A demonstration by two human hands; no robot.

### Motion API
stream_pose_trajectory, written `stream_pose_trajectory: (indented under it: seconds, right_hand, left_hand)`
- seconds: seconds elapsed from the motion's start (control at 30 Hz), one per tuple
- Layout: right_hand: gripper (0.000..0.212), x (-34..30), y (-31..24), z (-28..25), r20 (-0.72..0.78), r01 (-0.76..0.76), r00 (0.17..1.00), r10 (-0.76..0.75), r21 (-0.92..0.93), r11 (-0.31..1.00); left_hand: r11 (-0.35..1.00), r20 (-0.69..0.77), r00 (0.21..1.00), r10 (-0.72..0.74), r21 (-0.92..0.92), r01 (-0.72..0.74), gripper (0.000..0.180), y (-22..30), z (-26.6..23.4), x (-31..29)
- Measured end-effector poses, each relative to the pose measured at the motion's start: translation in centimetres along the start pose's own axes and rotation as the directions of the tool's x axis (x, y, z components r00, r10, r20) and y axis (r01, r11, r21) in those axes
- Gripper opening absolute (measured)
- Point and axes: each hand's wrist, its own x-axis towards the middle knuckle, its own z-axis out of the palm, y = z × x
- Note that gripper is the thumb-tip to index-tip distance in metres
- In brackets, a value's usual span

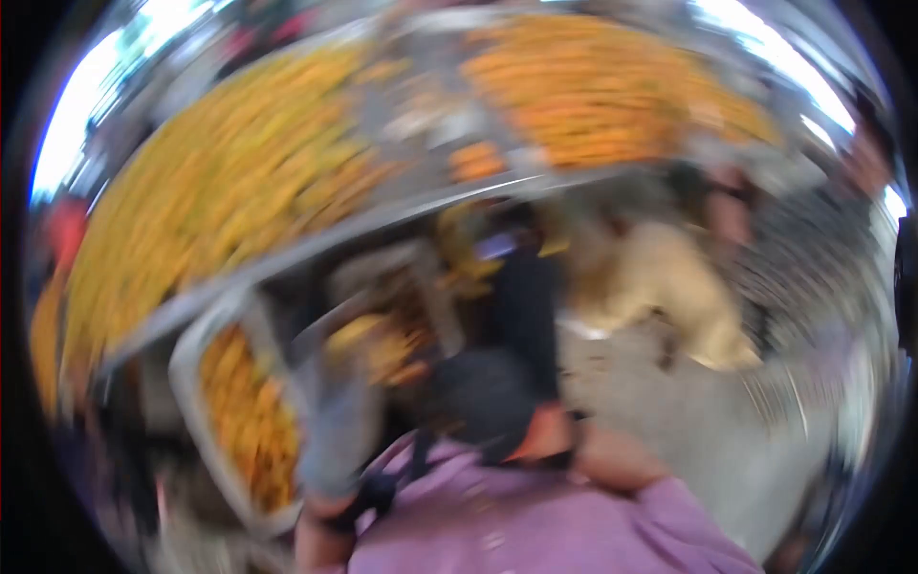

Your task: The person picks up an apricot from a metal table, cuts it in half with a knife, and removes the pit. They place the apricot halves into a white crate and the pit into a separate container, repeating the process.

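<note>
Across the top of the view we see two big heaps of orange-yellow food on a long metal counter (402,206), all heavily blurred. Lower left, a metal tray (196,383) holds more of the same food. At the bottom sits a purple shirt (535,521). Our hands are lost in the blur; we cannot tell their state.

Single head-worn fisheye view, heavily motion-blurred. Looked down and forward from above over purple-shirted person (535,517) close at lower centre. Trays of orange-yellow food (239,191) curved across upper frame; grey floor (708,430) at lower right. No second view.
</note>
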Motion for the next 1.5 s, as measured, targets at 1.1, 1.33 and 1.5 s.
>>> stream_pose_trajectory:
  seconds: [1.1, 1.33, 1.5]
  right_hand:
    - [0.022, 5.2, -2.2, 2.2, -0.075, -0.221, 0.966, 0.246, 0.244, 0.944]
    - [0.021, 5.4, 1.5, 5.4, -0.097, 0.231, 0.82, -0.565, -0.846, 0.481]
    - [0.023, 6.2, -2.0, 1.7, -0.188, -0.126, 0.977, 0.1, -0.133, 0.983]
  left_hand:
    - [0.823, 0.011, 0.953, -0.304, -0.501, 0.268, 0.032, -1.8, -0.8, 1.8]
    - [0.781, -0.124, 0.863, -0.49, -0.502, 0.372, 0.038, 0.0, 0.0, 2.7]
    - [0.633, -0.207, 0.906, -0.369, -0.77, 0.082, 0.039, 1.4, -0.9, 3.5]
